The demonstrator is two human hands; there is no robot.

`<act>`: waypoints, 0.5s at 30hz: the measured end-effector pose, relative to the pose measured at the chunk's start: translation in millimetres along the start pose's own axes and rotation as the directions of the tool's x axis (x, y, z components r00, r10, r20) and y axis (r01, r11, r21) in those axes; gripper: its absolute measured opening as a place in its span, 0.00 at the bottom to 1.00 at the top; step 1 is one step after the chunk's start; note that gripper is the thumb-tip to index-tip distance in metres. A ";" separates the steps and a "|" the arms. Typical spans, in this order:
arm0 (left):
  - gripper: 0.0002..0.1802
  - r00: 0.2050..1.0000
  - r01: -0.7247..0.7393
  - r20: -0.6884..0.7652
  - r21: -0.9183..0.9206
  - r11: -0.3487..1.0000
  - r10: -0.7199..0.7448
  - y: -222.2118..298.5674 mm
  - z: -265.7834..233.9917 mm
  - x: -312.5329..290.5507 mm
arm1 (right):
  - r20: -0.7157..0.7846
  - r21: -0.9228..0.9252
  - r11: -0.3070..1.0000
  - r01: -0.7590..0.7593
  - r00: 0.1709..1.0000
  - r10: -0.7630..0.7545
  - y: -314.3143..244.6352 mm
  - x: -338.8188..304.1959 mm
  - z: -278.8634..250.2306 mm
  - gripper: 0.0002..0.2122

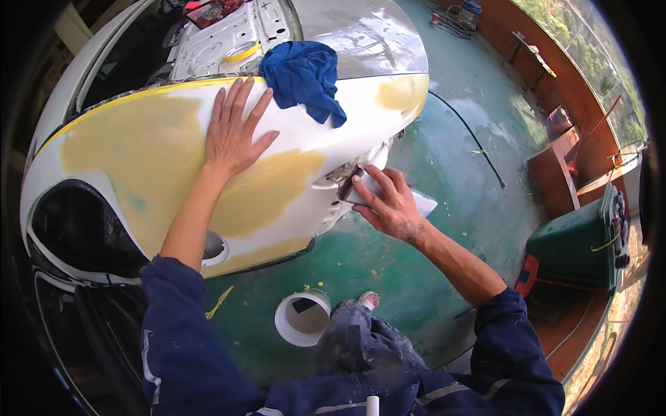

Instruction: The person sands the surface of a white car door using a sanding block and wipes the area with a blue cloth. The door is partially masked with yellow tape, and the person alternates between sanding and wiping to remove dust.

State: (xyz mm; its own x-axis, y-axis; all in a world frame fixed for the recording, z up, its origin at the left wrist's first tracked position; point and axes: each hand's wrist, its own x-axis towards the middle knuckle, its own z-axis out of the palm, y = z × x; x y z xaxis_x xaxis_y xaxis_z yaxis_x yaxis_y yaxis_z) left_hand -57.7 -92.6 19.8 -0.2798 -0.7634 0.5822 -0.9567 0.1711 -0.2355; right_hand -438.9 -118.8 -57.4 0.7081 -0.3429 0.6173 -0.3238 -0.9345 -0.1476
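Observation:
My left hand [236, 132] lies flat on the white car body panel [333, 142], its fingers spread. Broad tan filler patches [277, 187] cover much of that panel. In my right hand [390, 203] is a pale sanding block [422, 202] with a dark purple sheet at one end. The hand grips it beside the panel's edge, near the open light recess [347, 168]; whether the block touches the panel I cannot tell. A crumpled blue cloth [302, 76] rests on the panel, just to the right of my left hand.
A yellow tape roll [241, 52] sits on bare metal behind the cloth. Below the panel, a white bucket [281, 322] stands on the green floor [451, 159] by my leg. A black hose [472, 135] trails across the floor. To the right is a green bin [572, 239].

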 end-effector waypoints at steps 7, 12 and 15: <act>0.43 0.987 0.106 0.113 0.075 0.992 -0.114 -10.5 -30.6 -41.1 | -0.006 -0.124 0.948 0.294 0.955 -0.298 56.0 45.3 58.3 0.33; 0.42 0.986 0.122 0.104 0.055 0.991 -0.128 -9.6 -28.9 -37.9 | -0.024 -0.041 0.886 0.461 0.886 -0.462 9.7 103.5 82.6 0.32; 0.41 0.988 0.109 0.099 0.059 0.992 -0.114 -15.0 -29.6 -42.8 | 0.001 -0.061 0.850 0.524 0.851 -0.525 25.8 101.0 76.0 0.33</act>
State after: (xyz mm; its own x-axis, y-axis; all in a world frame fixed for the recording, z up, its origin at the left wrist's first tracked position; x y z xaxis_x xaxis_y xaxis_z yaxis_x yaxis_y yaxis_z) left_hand -33.8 -44.1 21.4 -0.1593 -0.8361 0.5249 -0.9750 0.0498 -0.2166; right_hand -328.1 -184.8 -57.7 0.7731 0.1982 0.6025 0.0570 -0.9678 0.2453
